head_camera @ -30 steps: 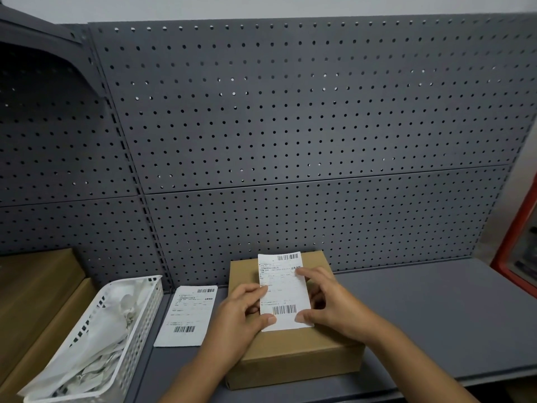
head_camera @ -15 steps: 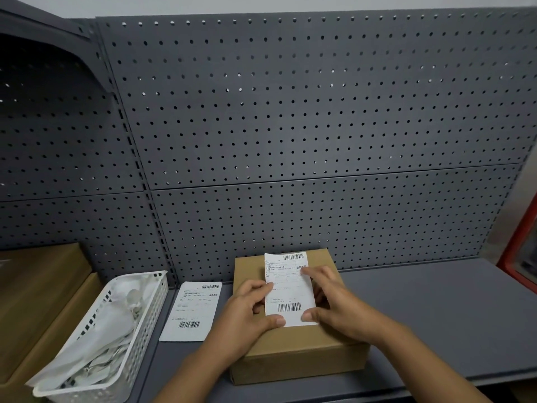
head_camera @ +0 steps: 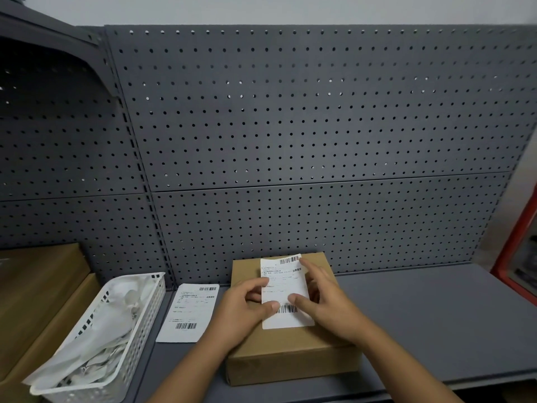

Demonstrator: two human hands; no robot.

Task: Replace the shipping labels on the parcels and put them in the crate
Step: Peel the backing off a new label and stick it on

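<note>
shipping label (head_camera: 286,286) partly under fingers (head_camera: 300,301), print illegible

So it's a grey shelf (head_camera: 436,330), pegboard right behind its back edge. One brown parcel (head_camera: 290,359) sits mid-shelf, closer to the front edge. Just left of it a loose label (head_camera: 189,312) lies flat, barcode side up. A white basket (head_camera: 139,324) sits at the left edge, just beside the label.
</note>
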